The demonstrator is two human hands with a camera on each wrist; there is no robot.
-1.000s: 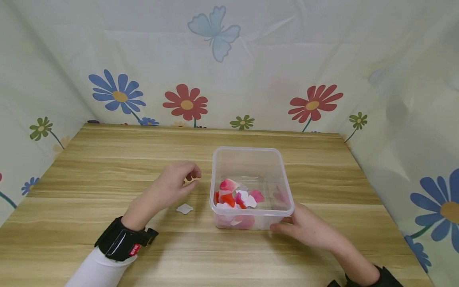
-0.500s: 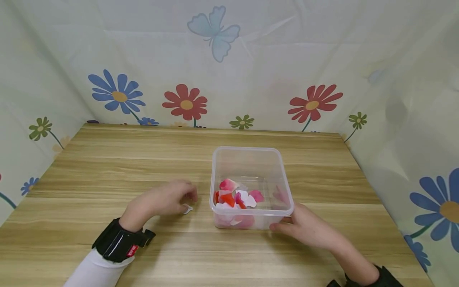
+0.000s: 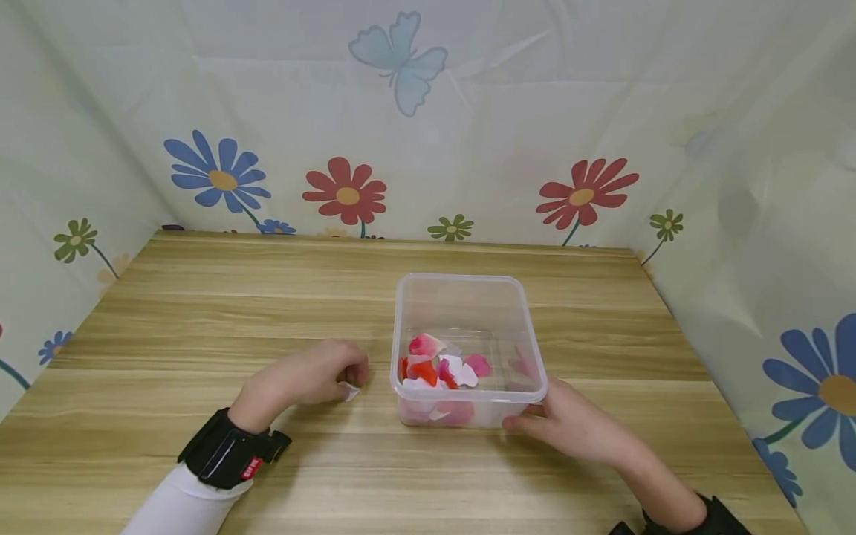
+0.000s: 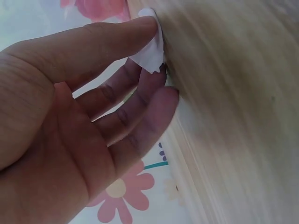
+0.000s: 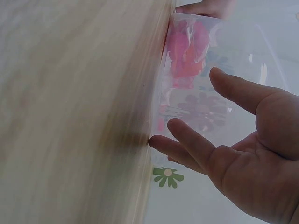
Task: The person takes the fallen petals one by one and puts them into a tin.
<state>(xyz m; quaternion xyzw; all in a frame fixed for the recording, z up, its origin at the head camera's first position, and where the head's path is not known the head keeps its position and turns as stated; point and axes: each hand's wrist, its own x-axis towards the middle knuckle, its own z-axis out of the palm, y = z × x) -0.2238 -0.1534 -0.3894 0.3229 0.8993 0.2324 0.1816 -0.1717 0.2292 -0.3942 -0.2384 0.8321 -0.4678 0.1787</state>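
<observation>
My left hand (image 3: 351,380) lies on the wooden table (image 3: 267,297) just left of a clear plastic box (image 3: 468,280). In the left wrist view that hand (image 4: 156,46) pinches a small white petal (image 4: 148,55) between thumb and a fingertip, against the tabletop; the petal (image 3: 349,392) peeks out under the fingers in the head view. Red, pink and white petals (image 3: 438,368) lie in the box. My right hand (image 3: 528,417) rests against the box's near right corner, fingers fairly straight, thumb on the front wall. The right wrist view shows the hand (image 5: 184,108) beside the box (image 5: 224,46).
Flower-printed cloth walls (image 3: 348,193) close in the table at the back, left and right. Black wrist bands (image 3: 224,453) sit on both forearms. Bare wood lies to the left of and behind the box.
My left hand came back toward me from beside the box and settled on the white petal, taking it between thumb and finger. The right hand and box stayed put.
</observation>
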